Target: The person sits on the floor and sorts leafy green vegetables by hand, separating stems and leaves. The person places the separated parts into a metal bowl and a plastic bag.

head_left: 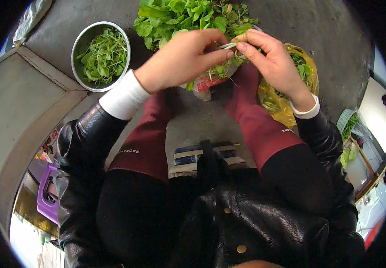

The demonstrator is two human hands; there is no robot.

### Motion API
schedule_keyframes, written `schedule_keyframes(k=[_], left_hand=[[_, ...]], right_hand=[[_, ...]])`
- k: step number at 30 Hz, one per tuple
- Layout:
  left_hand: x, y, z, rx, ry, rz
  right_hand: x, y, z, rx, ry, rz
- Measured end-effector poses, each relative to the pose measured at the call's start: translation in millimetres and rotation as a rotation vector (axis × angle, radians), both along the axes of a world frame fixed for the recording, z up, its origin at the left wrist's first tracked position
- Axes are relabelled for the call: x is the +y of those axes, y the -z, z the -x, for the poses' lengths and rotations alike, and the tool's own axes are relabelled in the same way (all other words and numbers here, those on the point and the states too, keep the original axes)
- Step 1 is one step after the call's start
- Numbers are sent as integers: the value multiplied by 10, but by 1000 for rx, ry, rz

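My left hand [190, 58] and my right hand [269, 58] meet in front of me, both pinching a pale-stemmed sprig of leafy greens [229, 46]. Its thin stem runs between my fingertips, and some of its leaves hang below. Just beyond my hands lies a big heap of leafy greens [175, 18], partly on a white plastic bag with red print [204, 85]. To the left stands a steel bowl [74, 62] holding picked greens [106, 56]. Close under my right wrist sits a yellow plastic bag [282, 109] with greens and stems in it.
Dark grey floor [331, 40] lies around these things. At the left is a framed glass panel [23, 89] and a purple plastic container [46, 196]. A pale green basket [346, 119] with greens is at the right. My knees flank a low striped seat [186, 158].
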State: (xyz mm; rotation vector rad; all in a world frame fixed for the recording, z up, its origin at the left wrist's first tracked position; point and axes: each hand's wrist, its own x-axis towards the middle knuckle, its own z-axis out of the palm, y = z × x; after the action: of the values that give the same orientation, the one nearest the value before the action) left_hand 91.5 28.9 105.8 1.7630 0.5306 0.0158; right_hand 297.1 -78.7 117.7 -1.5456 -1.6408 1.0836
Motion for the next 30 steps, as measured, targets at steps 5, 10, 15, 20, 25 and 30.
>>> schedule_keyframes(k=[5,10,15,20,25,30], left_hand=[[-250,139,59,-83,-60,-176],[-139,26,170,-447,65,-534],[-62,119,443,-332,-233,-461],[501,427,1147,-42,-645,-281],[629,667,1500,233,-531,-738],[801,1182,1883,473,-460,-899]], right_hand=[[-37,44,127,40,-75,38],[-235,106,214,708,41,353],[-211,136,18,827,190,216],[-483,98,-925,993,492,172],[-1125,339,-1582,752,921,338],[-2147,994,-2117,434,974,800]])
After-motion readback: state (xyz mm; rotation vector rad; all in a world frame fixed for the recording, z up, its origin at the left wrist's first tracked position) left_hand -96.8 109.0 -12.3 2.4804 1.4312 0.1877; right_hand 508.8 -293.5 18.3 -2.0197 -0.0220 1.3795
